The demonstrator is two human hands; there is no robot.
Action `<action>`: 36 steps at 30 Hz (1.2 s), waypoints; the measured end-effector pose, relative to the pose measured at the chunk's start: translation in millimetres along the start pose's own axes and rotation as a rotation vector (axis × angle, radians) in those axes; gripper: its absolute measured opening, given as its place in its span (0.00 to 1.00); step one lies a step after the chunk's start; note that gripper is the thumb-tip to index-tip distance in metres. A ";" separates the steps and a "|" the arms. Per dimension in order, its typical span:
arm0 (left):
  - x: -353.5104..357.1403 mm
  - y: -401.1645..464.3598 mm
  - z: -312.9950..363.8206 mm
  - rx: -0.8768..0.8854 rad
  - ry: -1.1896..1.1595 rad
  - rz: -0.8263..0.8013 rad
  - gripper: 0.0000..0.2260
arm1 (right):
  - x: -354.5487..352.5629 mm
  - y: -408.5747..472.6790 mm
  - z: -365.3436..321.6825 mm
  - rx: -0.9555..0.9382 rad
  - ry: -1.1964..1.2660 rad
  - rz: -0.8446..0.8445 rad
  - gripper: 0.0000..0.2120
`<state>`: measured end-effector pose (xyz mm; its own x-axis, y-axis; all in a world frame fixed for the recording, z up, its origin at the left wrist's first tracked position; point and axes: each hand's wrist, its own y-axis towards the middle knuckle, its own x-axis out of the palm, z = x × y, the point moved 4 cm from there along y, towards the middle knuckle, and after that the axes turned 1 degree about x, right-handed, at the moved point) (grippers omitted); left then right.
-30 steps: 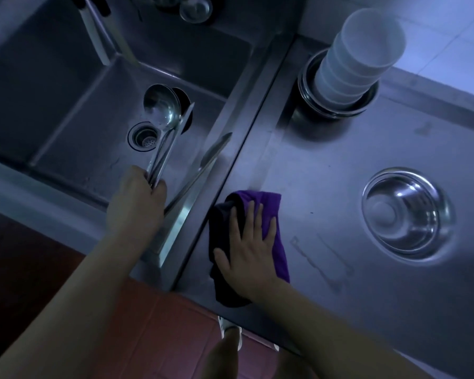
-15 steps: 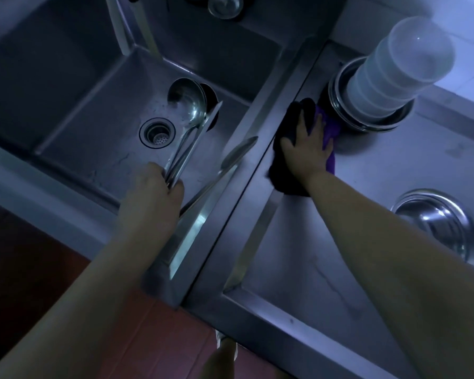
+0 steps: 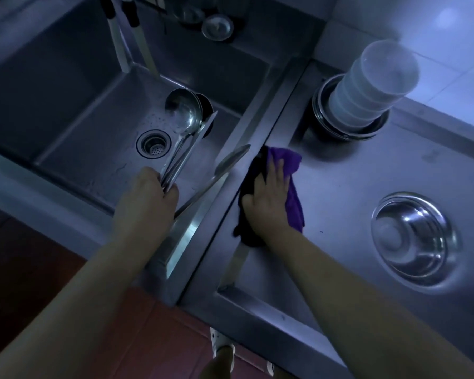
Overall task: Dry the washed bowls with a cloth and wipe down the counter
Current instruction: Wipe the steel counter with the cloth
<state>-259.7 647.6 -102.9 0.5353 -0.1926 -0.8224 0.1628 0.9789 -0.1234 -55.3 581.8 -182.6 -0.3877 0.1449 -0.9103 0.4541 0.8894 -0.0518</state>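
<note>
My right hand (image 3: 268, 198) lies flat, fingers spread, on a purple and black cloth (image 3: 294, 192), pressing it onto the steel counter (image 3: 340, 203) near the counter's left edge. My left hand (image 3: 144, 199) is shut on a bunch of steel ladles and utensils (image 3: 184, 132), held over the sink (image 3: 93, 127). A stack of white bowls (image 3: 372, 88) stands upside down on stacked steel bowls (image 3: 326, 116) at the back of the counter. One steel bowl (image 3: 413, 239) rests upside down on the right.
The sink drain (image 3: 153, 144) is below the ladles. A small round steel dish (image 3: 217, 28) and two white-handled tools (image 3: 121, 42) are at the back of the sink. Red tiled floor (image 3: 52, 269) and a shoe (image 3: 223, 343) lie below the counter edge.
My right hand has slid the cloth back toward me along the counter's left edge, away from the bowl stack, after pushing it far forward. My left hand keeps holding the utensils.
</note>
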 end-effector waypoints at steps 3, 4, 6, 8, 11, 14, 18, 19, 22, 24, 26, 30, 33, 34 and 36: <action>-7.9 -5.6 -3.0 -0.001 0.044 -0.012 0.09 | 16.6 -49.6 -16.4 -0.023 0.007 -0.065 0.28; -10.8 -7.8 -3.8 0.001 0.051 -0.009 0.09 | 21.4 -66.6 -21.7 -0.026 0.015 -0.086 0.30; -16.2 -12.8 -4.9 -0.002 0.048 -0.003 0.09 | 28.4 -97.5 -33.0 -0.035 0.043 -0.119 0.34; -19.4 -18.0 -3.9 -0.010 0.055 -0.010 0.09 | 31.6 -122.5 -43.0 -0.056 0.065 -0.149 0.34; -20.5 -26.7 4.0 0.008 0.075 -0.033 0.09 | 30.7 -142.8 -46.7 -0.103 0.034 -0.188 0.31; -14.7 -33.1 17.7 0.043 0.071 -0.062 0.10 | 25.6 -160.4 -40.9 -0.178 -0.029 -0.216 0.32; -0.1 -42.5 43.1 0.095 0.068 -0.064 0.11 | 12.2 -188.0 -13.8 -0.244 0.011 -0.261 0.33; 5.1 -46.1 50.9 0.111 0.074 -0.071 0.11 | 6.1 -194.5 -3.2 -0.248 0.017 -0.269 0.32; 22.0 -59.9 74.1 0.146 0.091 -0.095 0.10 | -13.0 -214.6 32.2 -0.229 0.023 -0.259 0.25; 35.2 -73.8 89.0 0.182 0.084 -0.132 0.10 | -23.8 -228.2 55.3 -0.189 0.037 -0.247 0.20; 50.8 -90.2 104.2 0.219 0.080 -0.177 0.09 | -33.0 -239.4 75.8 -0.158 0.046 -0.216 0.18; 85.8 -127.1 134.8 0.285 0.084 -0.216 0.09 | -51.6 -263.7 117.0 -0.099 0.061 -0.160 0.14; 112.2 -154.3 155.5 0.309 0.097 -0.264 0.09 | -66.9 -286.5 154.8 -0.040 0.069 -0.117 0.13; 121.2 -163.8 162.7 0.312 0.097 -0.278 0.09 | -72.7 -294.1 168.5 -0.020 0.066 -0.108 0.13; 137.4 -184.3 177.8 0.312 0.105 -0.293 0.09 | -85.3 -309.9 196.9 0.013 0.061 -0.090 0.13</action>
<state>-68.8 428.7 -94.4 0.3450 -0.4352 -0.8316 0.5462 0.8136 -0.1992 -5.0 208.5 -169.8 -0.4758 0.0910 -0.8749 0.4255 0.8943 -0.1384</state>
